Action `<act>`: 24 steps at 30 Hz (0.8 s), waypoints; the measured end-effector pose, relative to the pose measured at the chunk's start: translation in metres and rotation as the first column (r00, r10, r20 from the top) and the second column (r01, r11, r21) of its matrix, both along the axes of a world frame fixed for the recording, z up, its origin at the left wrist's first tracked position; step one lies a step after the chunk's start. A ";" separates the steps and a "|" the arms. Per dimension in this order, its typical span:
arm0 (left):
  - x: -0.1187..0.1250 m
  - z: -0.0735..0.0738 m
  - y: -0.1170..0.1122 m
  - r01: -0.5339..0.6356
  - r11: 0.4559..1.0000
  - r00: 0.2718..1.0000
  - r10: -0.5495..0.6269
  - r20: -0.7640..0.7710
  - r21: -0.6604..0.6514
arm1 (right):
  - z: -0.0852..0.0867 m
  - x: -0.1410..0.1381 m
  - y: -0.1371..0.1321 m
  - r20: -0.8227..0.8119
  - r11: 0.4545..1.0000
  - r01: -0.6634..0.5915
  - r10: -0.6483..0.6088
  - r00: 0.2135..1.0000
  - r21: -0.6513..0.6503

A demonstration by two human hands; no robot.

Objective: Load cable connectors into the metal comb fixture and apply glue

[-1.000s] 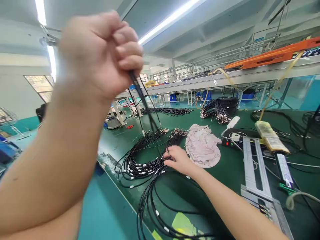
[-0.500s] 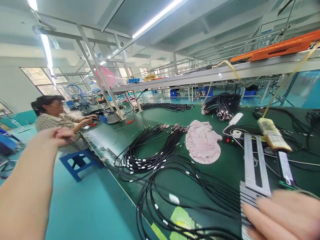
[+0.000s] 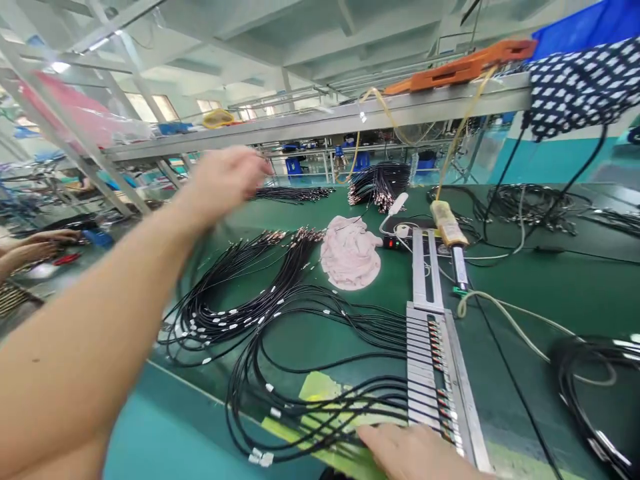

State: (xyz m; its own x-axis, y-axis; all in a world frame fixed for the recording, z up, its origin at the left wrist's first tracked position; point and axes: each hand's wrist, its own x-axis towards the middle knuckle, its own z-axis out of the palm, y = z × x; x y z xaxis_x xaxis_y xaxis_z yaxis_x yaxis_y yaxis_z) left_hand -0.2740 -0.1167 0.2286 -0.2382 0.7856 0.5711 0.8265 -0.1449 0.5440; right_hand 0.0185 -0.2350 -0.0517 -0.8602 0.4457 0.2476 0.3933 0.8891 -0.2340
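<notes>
My left hand point(image 3: 225, 177) is raised over the green bench point(image 3: 550, 287), blurred by motion, so its fingers do not show clearly. My right hand point(image 3: 415, 453) lies low at the near edge, fingers flat on black cables point(image 3: 320, 420) that run into the near end of a slotted metal fixture point(image 3: 430, 360). More black cables with white tags point(image 3: 235, 313) loop across the bench to the left of the fixture. Their metal-tipped ends point(image 3: 295, 237) lie fanned out below my left hand.
A pink cloth point(image 3: 350, 253) lies mid-bench beside a power strip point(image 3: 400, 241) and a yellow-taped tool point(image 3: 447, 223). Other cable bundles point(image 3: 380, 187) lie further back, and a black coil point(image 3: 590, 373) sits at right. Another person's hands point(image 3: 35, 243) work at far left. A shelf point(image 3: 320, 123) runs overhead.
My left hand swung from the far left up over the middle of the bench. My right hand moved from the lower right corner onto the cables at the fixture's near end. The view turned right.
</notes>
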 end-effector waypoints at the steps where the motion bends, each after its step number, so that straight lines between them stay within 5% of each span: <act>1: 0.029 -0.009 0.007 0.137 0.988 0.990 -0.139 -0.024 -0.074 | -0.001 -0.009 0.001 0.050 0.994 -0.002 -0.003 0.999 0.108; 2: 0.058 -0.022 0.011 0.282 0.948 0.957 -0.290 -0.032 -0.149 | 0.000 -0.015 0.003 0.068 0.981 -0.010 -0.003 0.998 0.195; 4: 0.107 -0.060 0.014 0.679 0.693 0.731 -0.668 0.139 -0.241 | 0.006 -0.016 0.010 0.029 0.969 0.017 -0.025 0.999 0.246; 5: 0.127 -0.082 0.014 0.788 0.559 0.614 -0.740 0.274 -0.257 | 0.012 -0.010 0.015 -0.015 0.979 0.050 -0.048 0.999 0.199; 7: 0.152 -0.129 0.011 0.913 0.364 0.401 -0.716 0.571 -0.186 | 0.026 0.011 0.028 -0.125 0.987 0.155 -0.158 0.979 -0.032; 8: 0.160 -0.151 0.009 0.936 0.325 0.320 -0.639 0.699 -0.131 | 0.034 0.025 0.036 -0.187 0.957 0.208 -0.246 0.951 -0.203; 9: 0.165 -0.170 0.007 0.947 0.310 0.249 -0.542 0.803 -0.084 | 0.042 0.040 0.045 -0.251 0.893 0.229 -0.341 0.906 -0.386; 11: 0.171 -0.199 0.001 0.954 0.293 0.200 -0.479 0.855 -0.060 | 0.056 0.067 0.062 -0.373 0.682 0.144 -0.551 0.747 -0.717; 13: 0.176 -0.217 -0.005 0.959 0.277 0.184 -0.449 0.875 -0.059 | 0.067 0.087 0.078 -0.473 0.516 -0.073 -0.709 0.523 -0.854; 14: 0.179 -0.223 -0.009 0.961 0.268 0.181 -0.438 0.880 -0.064 | 0.071 0.093 0.084 -0.508 0.482 -0.176 -0.753 0.418 -0.859; 17: 0.185 -0.237 -0.019 0.957 0.288 0.135 -0.349 0.928 -0.031 | 0.082 0.096 0.095 -0.562 0.472 -0.331 -0.782 0.269 -0.817; 21: 0.186 -0.247 -0.023 0.894 0.421 -0.090 -0.167 0.982 0.153 | 0.097 0.078 0.103 -0.595 0.495 -0.344 -0.742 0.311 -0.798; 24: 0.177 -0.240 -0.018 0.799 0.520 -0.215 -0.219 0.952 0.300 | 0.112 0.057 0.111 -0.616 0.537 -0.302 -0.684 0.391 -0.788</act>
State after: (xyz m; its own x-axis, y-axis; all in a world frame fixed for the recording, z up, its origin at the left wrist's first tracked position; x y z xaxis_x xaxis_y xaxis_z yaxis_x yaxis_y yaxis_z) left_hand -0.0969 -0.1351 -0.0114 0.3590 0.9322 0.0451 -0.5989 0.1931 0.7772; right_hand 0.0755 -0.1239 0.0602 -0.2555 0.9499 0.1800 -0.3182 0.0931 -0.9434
